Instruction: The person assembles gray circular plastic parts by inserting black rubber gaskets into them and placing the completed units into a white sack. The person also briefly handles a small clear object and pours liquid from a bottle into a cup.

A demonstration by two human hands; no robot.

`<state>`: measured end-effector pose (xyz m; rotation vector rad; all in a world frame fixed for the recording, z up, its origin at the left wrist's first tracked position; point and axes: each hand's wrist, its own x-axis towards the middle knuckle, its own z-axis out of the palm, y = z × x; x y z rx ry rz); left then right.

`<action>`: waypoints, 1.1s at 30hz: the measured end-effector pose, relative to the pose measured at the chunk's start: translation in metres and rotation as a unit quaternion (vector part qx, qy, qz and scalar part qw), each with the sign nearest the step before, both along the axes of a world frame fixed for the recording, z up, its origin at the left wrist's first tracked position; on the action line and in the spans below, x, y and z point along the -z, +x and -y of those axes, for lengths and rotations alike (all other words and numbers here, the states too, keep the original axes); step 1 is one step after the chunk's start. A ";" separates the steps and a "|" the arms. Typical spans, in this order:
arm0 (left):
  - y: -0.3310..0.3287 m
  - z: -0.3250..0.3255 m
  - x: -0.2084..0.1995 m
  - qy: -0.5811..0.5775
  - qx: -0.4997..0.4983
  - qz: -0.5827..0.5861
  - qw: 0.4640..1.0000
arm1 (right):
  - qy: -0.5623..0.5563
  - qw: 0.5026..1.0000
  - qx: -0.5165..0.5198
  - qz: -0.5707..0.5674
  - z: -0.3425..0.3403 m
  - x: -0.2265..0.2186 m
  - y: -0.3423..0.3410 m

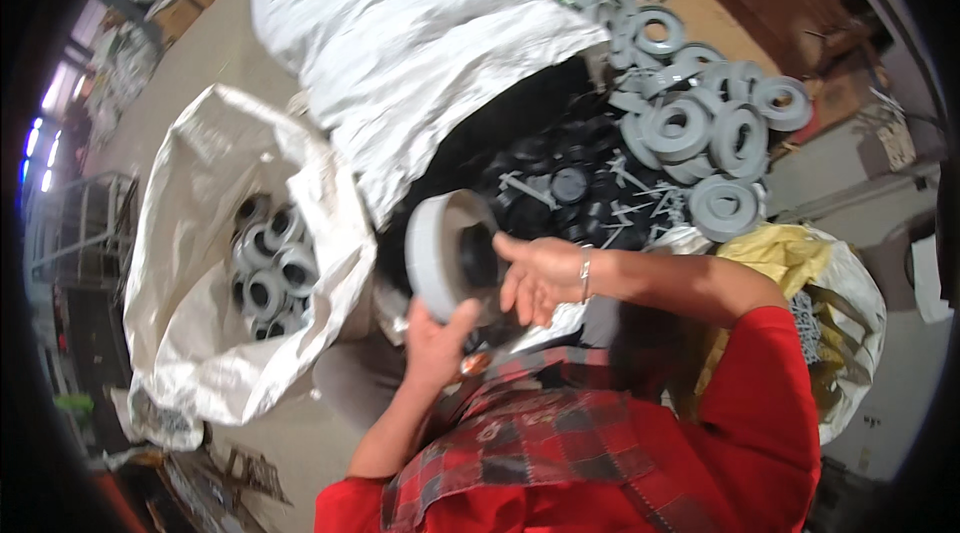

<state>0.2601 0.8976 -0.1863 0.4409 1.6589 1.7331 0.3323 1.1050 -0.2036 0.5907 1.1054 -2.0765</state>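
My left hand (432, 341) grips a wide grey plastic ring (432, 258) by its lower edge, thumb on the near side, holding it on edge in front of me. A round black insert (478, 255) sits in the ring's centre. Beside it, my right hand (545, 278) is raised with the thumb stretched toward the insert and the fingers loosely bent apart. Whether the thumb touches the insert I cannot tell, as the area is slightly blurred. Beyond my hands lies a heap of round black caps (570, 185) with pale grey plastic pins (528, 191) scattered on it.
Several loose grey rings (680, 128) are piled at the far right. At left, an open white woven sack (190, 263) contains ring assemblies (265, 293) with black centres. A large white sack (400, 43) spreads behind the black caps. A yellow-and-white sack (850, 303) with small grey parts stands at right.
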 end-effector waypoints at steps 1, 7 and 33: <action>-0.010 0.000 -0.002 -0.009 -0.014 -0.065 0.998 | 0.099 0.994 -0.002 -0.054 -0.007 -0.004 -0.001; -0.117 0.048 -0.044 -0.093 -0.282 -0.452 0.841 | 0.803 0.593 0.019 -0.051 -0.160 0.066 -0.007; -0.023 -0.028 0.015 -0.185 0.007 -0.080 0.979 | 0.876 0.471 -0.061 -0.086 -0.213 0.128 -0.030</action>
